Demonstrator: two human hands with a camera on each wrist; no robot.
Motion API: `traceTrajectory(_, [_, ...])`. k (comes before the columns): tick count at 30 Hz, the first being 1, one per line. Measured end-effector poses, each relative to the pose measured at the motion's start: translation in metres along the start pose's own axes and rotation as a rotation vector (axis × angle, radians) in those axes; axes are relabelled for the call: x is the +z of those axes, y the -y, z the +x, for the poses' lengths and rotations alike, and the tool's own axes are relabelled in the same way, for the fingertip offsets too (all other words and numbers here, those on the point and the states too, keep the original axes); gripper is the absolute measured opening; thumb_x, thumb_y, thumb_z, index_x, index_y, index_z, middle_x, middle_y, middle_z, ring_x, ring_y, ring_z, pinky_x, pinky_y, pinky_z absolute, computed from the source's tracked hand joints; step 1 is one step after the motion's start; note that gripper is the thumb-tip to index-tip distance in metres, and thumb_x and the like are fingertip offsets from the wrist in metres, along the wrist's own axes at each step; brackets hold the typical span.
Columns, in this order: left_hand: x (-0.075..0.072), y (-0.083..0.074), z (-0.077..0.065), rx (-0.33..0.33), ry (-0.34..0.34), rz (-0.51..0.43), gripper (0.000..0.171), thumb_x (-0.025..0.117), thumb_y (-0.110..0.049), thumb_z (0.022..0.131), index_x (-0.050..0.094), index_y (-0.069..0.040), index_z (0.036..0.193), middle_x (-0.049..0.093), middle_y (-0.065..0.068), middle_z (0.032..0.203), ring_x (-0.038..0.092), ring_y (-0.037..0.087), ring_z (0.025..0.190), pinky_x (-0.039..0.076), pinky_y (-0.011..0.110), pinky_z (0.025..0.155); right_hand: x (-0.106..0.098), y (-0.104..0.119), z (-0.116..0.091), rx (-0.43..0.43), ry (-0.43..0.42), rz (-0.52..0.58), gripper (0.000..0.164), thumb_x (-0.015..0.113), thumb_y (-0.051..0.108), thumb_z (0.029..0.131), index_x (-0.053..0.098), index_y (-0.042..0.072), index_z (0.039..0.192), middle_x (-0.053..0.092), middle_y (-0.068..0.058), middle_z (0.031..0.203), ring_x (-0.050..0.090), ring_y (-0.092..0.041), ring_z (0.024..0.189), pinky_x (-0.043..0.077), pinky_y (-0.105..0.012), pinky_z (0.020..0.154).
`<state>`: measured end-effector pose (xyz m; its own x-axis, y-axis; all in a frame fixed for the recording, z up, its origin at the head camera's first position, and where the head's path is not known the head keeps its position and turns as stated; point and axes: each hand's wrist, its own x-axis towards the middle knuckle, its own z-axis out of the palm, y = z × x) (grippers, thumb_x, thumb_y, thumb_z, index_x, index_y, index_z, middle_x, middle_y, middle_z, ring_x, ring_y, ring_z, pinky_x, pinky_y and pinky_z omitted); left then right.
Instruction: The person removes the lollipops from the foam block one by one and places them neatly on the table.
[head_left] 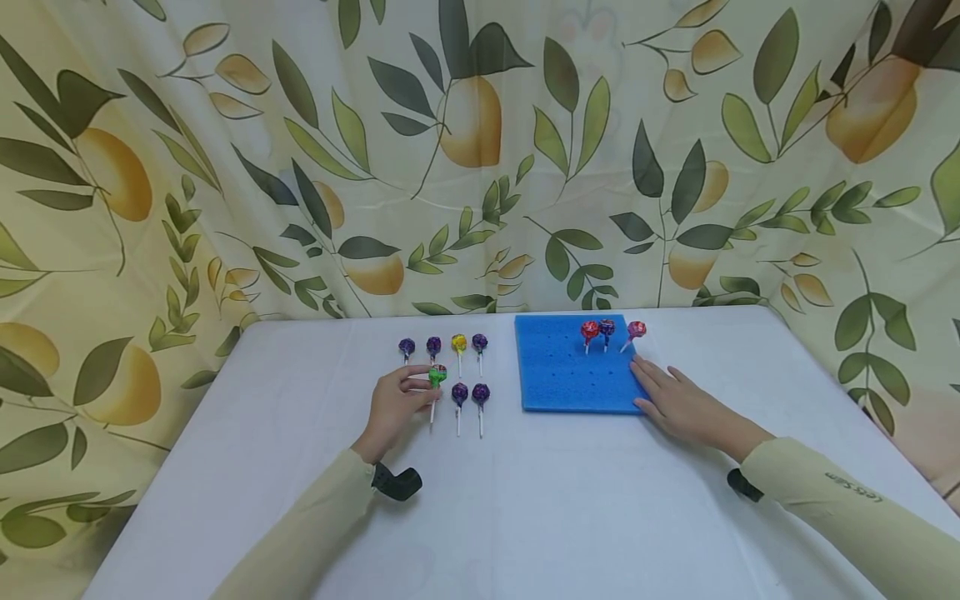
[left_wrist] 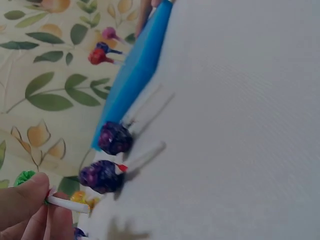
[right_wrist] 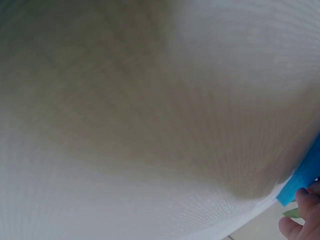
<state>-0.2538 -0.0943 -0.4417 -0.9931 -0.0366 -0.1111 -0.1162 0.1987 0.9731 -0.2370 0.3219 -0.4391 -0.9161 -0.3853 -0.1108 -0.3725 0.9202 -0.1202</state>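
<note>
So, the left hand [head_left: 394, 408] pinches a green lollipop [head_left: 437, 377] — right hand [head_left: 688, 408] well apart.

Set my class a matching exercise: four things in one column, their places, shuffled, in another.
Things
1. green-wrapped round lollipop
2. yellow-wrapped round lollipop
3. red-wrapped round lollipop
4. flat blue rectangular board

Places
A. stuck in the board
B. touched by the right hand
C. pinched in the left hand
D. lying on the white table

Pairs: 1-C, 2-D, 3-A, 4-B

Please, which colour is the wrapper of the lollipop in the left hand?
Mostly green; the lollipop in the left hand shows best in the head view.
</note>
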Motion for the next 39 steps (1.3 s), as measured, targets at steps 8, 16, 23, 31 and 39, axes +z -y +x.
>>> traceTrajectory(8, [-0.003, 0.02, -0.001, -0.082, 0.018, 0.022, 0.042, 0.072, 0.002, 0.077, 0.062, -0.003, 0.118, 0.07, 0.016, 0.099, 0.065, 0.008, 0.072, 0.057, 0.024, 0.066, 0.003, -0.003, 0.0, 0.008, 0.003, -0.008, 0.071, 0.044, 0.041, 0.097, 0.022, -0.006, 0.145, 0.021, -0.027, 0.152, 0.019, -0.044, 0.14, 0.014, -0.064, 0.111])
traceTrajectory(16, [-0.002, 0.027, 0.001, -0.128, -0.002, 0.044, 0.043, 0.072, 0.003, 0.077, 0.061, -0.002, 0.118, 0.07, 0.017, 0.098, 0.063, 0.006, 0.069, 0.057, 0.023, 0.064, 0.003, -0.003, -0.001, 0.003, 0.002, -0.008, 0.071, 0.044, 0.041, 0.097, 0.022, -0.006, 0.145, 0.021, -0.027, 0.152, 0.019, -0.044, 0.14, 0.014, -0.064, 0.111])
traceTrajectory(23, [-0.002, 0.022, 0.0, -0.107, 0.002, 0.148, 0.042, 0.073, 0.001, 0.076, 0.062, -0.002, 0.116, 0.07, 0.016, 0.096, 0.064, 0.007, 0.071, 0.057, 0.022, 0.064, 0.002, -0.001, 0.0, -0.001, -0.001, -0.008, 0.071, 0.044, 0.041, 0.097, 0.022, -0.007, 0.145, 0.021, -0.027, 0.152, 0.019, -0.044, 0.14, 0.014, -0.065, 0.111])
traceTrajectory(31, [-0.003, 0.018, 0.0, -0.068, -0.001, 0.29, 0.041, 0.075, -0.002, 0.075, 0.062, -0.003, 0.115, 0.07, 0.012, 0.09, 0.063, 0.012, 0.072, 0.056, 0.022, 0.063, 0.0, 0.0, 0.002, -0.005, -0.005, -0.022, 0.07, 0.045, 0.039, 0.097, 0.023, -0.008, 0.144, 0.022, -0.027, 0.151, 0.02, -0.045, 0.139, 0.015, -0.064, 0.111])
traceTrajectory(39, [-0.003, 0.018, -0.001, -0.045, -0.036, 0.403, 0.039, 0.075, -0.007, 0.076, 0.063, -0.004, 0.113, 0.07, 0.008, 0.083, 0.061, 0.012, 0.068, 0.051, 0.023, 0.063, -0.001, 0.002, 0.001, 0.002, 0.003, -0.012, 0.069, 0.045, 0.038, 0.097, 0.022, -0.008, 0.145, 0.021, -0.027, 0.152, 0.02, -0.045, 0.139, 0.015, -0.064, 0.111])
